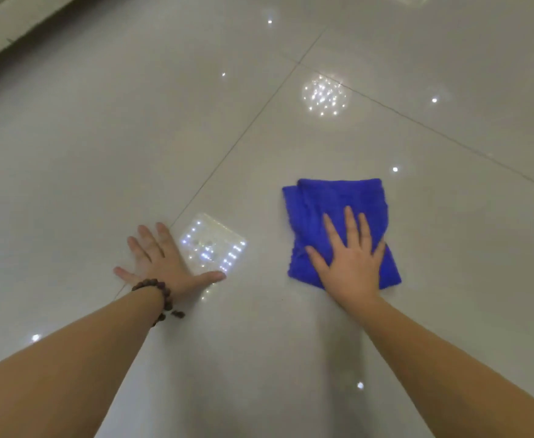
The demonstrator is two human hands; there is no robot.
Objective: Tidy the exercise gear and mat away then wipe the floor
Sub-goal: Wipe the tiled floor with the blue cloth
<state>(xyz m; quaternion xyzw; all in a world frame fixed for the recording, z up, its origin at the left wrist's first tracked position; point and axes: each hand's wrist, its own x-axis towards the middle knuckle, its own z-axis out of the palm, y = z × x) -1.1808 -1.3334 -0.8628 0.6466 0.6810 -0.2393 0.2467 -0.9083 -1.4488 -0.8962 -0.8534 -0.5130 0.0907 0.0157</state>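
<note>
Pressing your right hand [351, 257] flat, fingers straight, on the folded blue cloth [338, 229] | cloth is lying on the glossy tiled floor [101, 153] | your left hand [161, 260], beaded bracelet [161, 295] at its wrist, is resting spread and released on the floor, apart from the cloth

beaded bracelet [159, 295] | pale ledge [3, 30] top-left | ceiling-light reflections [324, 94]

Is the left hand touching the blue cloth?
No. The left hand rests flat on the bare floor, apart from the blue cloth, which lies under the right hand.
</note>
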